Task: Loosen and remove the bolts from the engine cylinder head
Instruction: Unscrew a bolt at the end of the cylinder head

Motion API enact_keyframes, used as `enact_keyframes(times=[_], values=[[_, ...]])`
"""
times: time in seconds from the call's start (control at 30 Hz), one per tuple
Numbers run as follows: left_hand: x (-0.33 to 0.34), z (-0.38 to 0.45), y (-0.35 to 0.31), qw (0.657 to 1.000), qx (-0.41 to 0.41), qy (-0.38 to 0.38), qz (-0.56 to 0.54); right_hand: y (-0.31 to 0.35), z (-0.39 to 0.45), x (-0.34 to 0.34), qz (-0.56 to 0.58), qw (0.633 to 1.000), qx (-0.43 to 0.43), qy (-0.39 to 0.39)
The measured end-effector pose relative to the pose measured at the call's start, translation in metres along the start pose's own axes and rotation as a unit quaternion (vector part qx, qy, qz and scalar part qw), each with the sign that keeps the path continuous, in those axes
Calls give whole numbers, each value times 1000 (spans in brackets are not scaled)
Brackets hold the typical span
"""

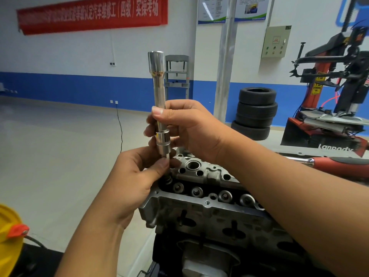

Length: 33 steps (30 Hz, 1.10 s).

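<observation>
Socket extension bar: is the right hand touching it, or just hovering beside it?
Touching. The head view shows the right hand with its thumb laid across the upright socket extension bar and its fingers behind it, no gap between them.

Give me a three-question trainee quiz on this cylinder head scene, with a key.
1. True or false: the extension bar is held roughly upright above the cylinder head.
2. Which hand grips the bar's shaft? A) right hand B) left hand C) neither
3. Fill in: behind the engine, near the pillar, stands a stack of ____.

Key: 1 true. 2 A; the left hand pinches the bit at the bar's lower end, below the socket. 3 tyres.
</observation>
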State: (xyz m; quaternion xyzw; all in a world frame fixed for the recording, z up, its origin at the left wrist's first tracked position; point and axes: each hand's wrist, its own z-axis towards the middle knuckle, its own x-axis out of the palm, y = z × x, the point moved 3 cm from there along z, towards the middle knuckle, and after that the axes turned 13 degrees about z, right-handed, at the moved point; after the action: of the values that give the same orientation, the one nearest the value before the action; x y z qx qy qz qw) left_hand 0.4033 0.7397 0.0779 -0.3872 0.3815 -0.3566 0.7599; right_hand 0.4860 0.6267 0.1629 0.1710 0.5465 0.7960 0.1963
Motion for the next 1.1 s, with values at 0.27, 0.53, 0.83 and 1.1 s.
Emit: enact_keyframes(times=[0.27,0.53,0.83,1.1], values=[[-2,0,-3,1000,-8,-21,14,1,-1,0,-7,1000,0,-2],[0,-1,-6,995,-15,-98,13,0,-2,1,-12,1000,4,-3],[-1,-2,-10,994,3,-107,34,0,-2,2,-15,1000,9,8],[-8,-2,-4,998,-21,-6,56,-3,-1,5,-22,1000,7,12]])
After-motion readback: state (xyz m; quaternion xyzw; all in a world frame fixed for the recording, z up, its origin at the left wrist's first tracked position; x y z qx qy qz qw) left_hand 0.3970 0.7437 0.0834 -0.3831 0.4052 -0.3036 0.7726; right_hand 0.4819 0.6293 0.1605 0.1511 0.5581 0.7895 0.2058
